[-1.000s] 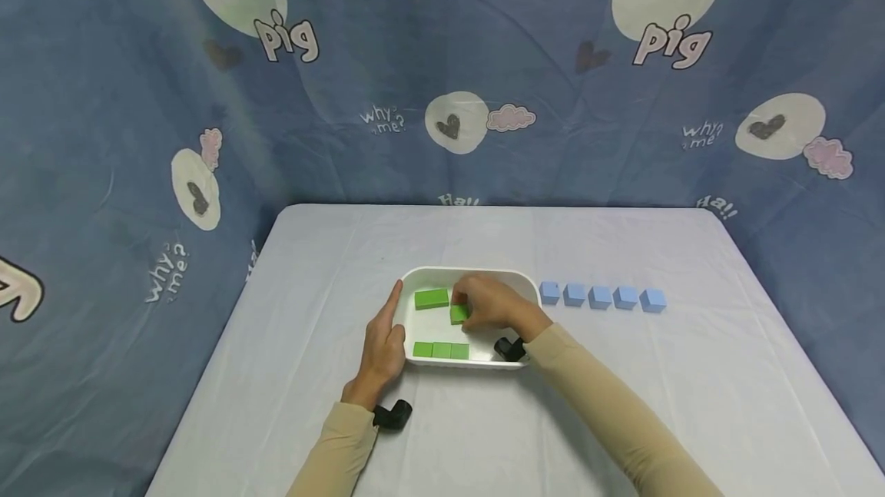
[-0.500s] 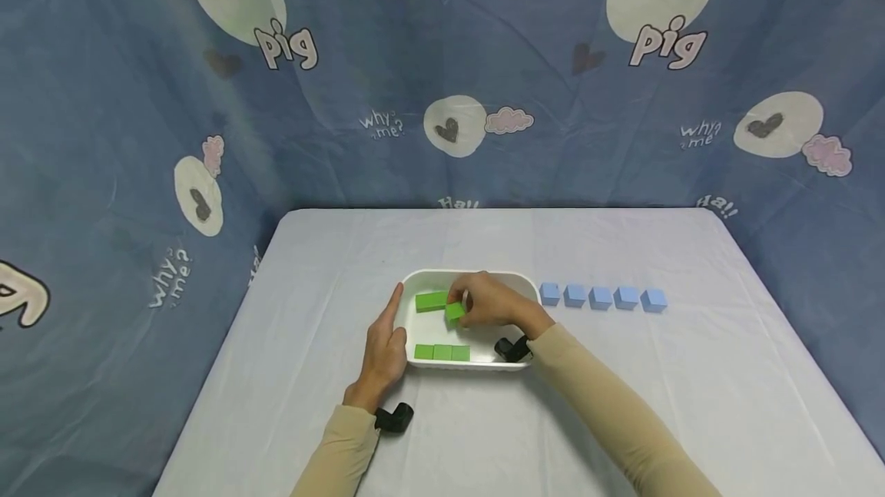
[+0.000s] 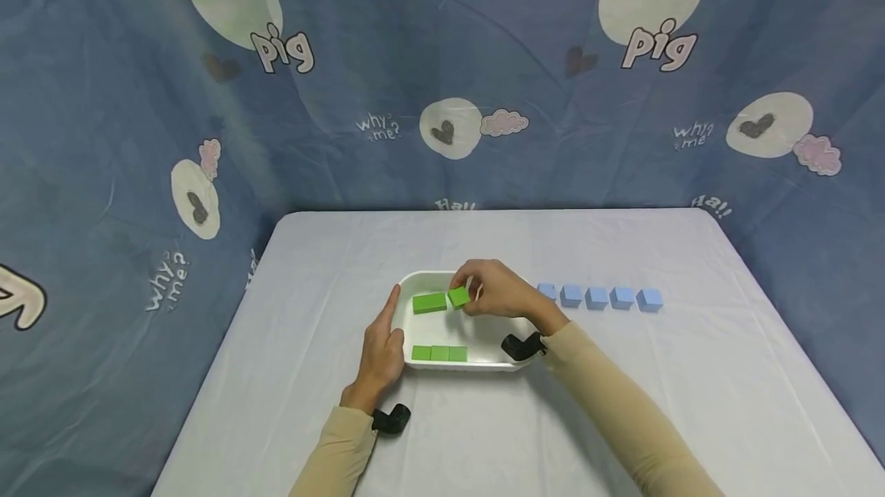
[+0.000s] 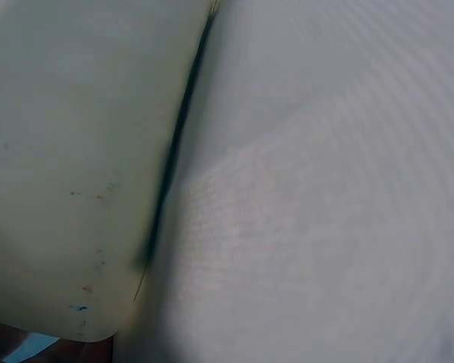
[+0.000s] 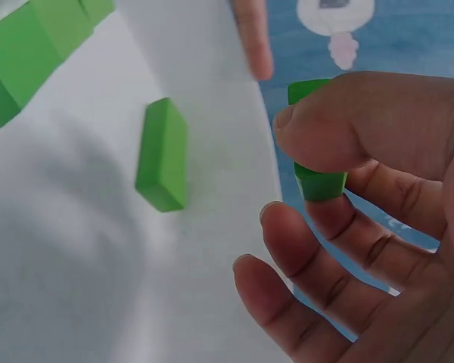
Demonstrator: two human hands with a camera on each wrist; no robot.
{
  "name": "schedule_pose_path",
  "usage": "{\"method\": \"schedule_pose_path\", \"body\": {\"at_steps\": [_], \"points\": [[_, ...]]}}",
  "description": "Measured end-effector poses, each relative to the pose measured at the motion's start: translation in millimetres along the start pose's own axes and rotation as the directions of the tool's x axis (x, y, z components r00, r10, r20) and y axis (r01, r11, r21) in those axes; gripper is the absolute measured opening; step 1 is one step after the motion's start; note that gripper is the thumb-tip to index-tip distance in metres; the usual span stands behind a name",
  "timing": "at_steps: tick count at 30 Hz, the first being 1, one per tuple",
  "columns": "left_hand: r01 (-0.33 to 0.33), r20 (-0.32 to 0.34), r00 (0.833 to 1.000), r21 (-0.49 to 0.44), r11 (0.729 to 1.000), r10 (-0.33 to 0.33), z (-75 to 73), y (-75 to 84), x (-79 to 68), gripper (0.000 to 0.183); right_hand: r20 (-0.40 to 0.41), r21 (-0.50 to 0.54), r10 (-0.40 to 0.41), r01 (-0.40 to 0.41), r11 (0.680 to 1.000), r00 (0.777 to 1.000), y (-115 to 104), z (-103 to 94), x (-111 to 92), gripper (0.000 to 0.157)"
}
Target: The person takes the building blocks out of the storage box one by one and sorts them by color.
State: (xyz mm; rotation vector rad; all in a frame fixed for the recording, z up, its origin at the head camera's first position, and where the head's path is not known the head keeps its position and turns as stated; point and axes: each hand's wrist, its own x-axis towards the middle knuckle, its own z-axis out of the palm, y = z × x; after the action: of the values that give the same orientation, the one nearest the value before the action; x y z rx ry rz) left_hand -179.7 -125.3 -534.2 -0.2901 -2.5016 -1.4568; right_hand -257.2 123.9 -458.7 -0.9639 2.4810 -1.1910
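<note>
A white tray [image 3: 477, 366] sits on the table. My right hand [image 3: 501, 289] pinches a small green cube [image 3: 459, 297] between thumb and fingertips, above the tray's back part. In the right wrist view the thumb covers part of this cube [image 5: 324, 185]. Just left of it on the tray floor lies a longer green block [image 3: 429, 303], also seen in the right wrist view [image 5: 163, 155]. Three green cubes [image 3: 439, 353] form a row along the tray's front wall. My left hand [image 3: 379, 351] rests against the tray's left side, index finger stretched along the rim.
Several blue cubes [image 3: 596, 298] stand in a spaced row right of the tray. White cloth covers the table [image 3: 622, 243], backed by a blue printed curtain [image 3: 359, 167]. The left wrist view shows mostly a pale tray wall [image 4: 76, 166] beside the cloth.
My right hand has raised the green cube off the tray floor and carried it slightly toward the back, beside the longer block. The left hand keeps its place at the tray.
</note>
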Motion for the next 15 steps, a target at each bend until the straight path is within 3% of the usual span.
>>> {"method": "schedule_pose_path", "body": {"at_steps": [15], "points": [[-0.009,0.013,1.0,-0.004,1.0,0.009,0.4,-3.3,0.1,0.076,-0.146,0.006,0.015,-0.014,1.0,0.989,-8,-31.3,-28,0.035]]}}
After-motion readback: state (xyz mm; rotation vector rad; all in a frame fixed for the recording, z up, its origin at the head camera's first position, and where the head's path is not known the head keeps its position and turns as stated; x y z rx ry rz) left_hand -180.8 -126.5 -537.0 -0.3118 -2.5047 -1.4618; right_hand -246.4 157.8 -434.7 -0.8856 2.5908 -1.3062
